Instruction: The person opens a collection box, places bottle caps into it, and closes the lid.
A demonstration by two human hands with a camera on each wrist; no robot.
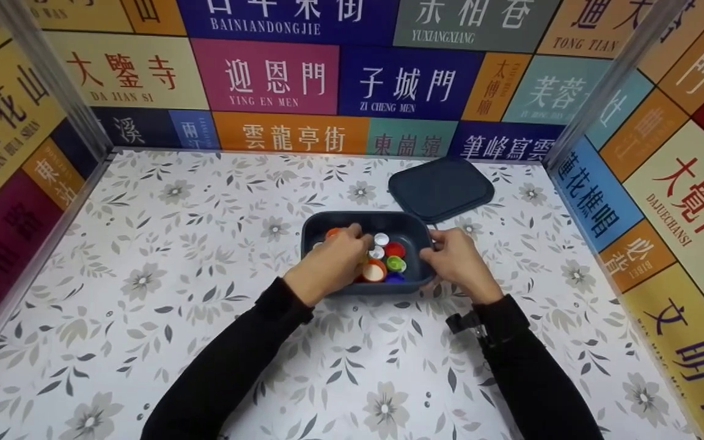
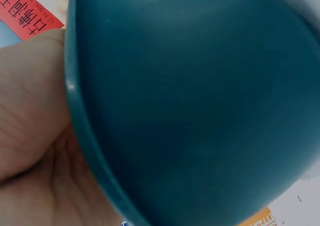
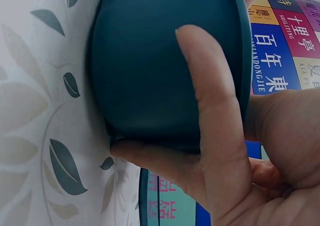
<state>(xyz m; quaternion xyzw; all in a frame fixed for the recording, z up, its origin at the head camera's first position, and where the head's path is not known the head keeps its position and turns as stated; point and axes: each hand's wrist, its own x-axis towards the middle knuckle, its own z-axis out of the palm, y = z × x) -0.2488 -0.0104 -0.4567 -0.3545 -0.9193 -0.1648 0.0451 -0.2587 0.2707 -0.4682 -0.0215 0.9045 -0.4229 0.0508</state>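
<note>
A dark blue-teal rectangular box (image 1: 416, 241) sits on the table with several round plastic bottle caps inside, among them a red cap (image 1: 395, 249), a green cap (image 1: 394, 263), an orange-rimmed cap (image 1: 374, 271) and a white cap (image 1: 381, 239). My left hand (image 1: 335, 260) reaches over the near wall, its fingers down among the caps; whether they pinch one is hidden. The left wrist view is mostly filled by the box wall (image 2: 200, 96). With thumb and fingers my right hand (image 1: 457, 260) grips the box's right end; the right wrist view shows fingers (image 3: 212, 81) against its outer wall.
A dark lid (image 1: 442, 188) lies behind the box to the right. The table (image 1: 175, 244) has a flower and leaf pattern. Panels with colourful Chinese signs (image 1: 266, 76) stand along the back and both sides.
</note>
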